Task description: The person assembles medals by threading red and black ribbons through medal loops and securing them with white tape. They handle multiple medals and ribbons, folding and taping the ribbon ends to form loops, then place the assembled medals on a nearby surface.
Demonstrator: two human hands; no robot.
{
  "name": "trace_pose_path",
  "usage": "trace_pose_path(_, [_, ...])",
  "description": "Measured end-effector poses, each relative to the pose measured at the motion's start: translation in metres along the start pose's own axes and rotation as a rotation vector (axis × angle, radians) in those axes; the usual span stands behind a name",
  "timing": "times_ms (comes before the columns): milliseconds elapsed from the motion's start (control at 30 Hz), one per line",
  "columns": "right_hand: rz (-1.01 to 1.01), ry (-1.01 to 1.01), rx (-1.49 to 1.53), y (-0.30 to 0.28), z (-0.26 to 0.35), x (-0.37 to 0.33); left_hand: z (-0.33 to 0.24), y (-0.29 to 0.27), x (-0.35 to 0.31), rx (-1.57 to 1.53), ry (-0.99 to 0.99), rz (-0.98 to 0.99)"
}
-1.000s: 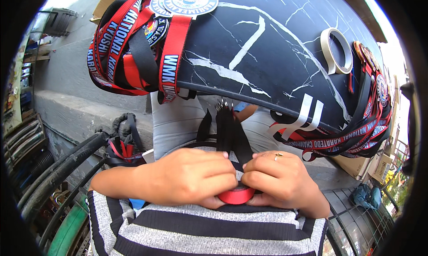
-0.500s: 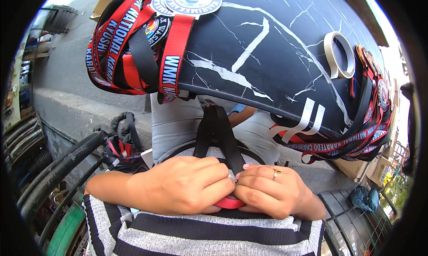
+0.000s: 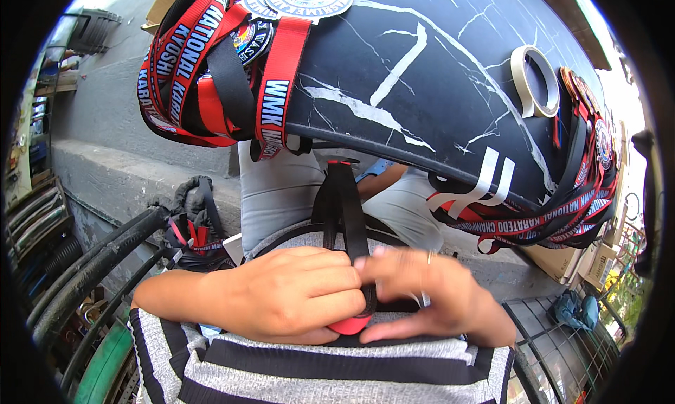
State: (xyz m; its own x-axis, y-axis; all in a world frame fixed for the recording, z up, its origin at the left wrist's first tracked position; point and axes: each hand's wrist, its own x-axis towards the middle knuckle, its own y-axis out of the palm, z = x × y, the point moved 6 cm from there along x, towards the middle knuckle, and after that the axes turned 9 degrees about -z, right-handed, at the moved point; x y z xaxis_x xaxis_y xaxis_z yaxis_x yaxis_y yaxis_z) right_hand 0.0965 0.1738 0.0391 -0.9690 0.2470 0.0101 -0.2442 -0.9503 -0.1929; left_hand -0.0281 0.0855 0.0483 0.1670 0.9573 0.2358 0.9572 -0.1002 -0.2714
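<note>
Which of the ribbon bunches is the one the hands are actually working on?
The black ribbon with the red end, pinched between left hand and right hand; the other bunches hang untouched on the dark table.

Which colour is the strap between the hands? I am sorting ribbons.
Black strap with a red end, clearest in the head view.

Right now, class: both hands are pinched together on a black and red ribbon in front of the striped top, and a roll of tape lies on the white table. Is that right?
Not quite. In the head view the table is black with white veins, not white. The rest holds: left hand and right hand meet on the black and red ribbon, and the roll of tape lies on the table.
</note>
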Motion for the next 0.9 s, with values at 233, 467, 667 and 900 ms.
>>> trace_pose_path(233, [0.010,0.316,-0.068,0.001,-0.126,-0.011,-0.015,-0.012,0.010,0.021,0.052,-0.043])
trace_pose_path(467, [-0.035,0.228,-0.362,0.054,-0.218,0.003,-0.065,-0.032,0.018,-0.191,0.317,-0.119])
trace_pose_path(667, [0.191,0.161,-0.311,0.072,-0.235,0.039,-0.105,-0.054,0.016,-0.327,0.307,0.112])
trace_pose_path(900, [0.072,0.090,-0.197,0.083,-0.208,0.027,-0.112,-0.071,0.003,-0.204,0.242,-0.214])
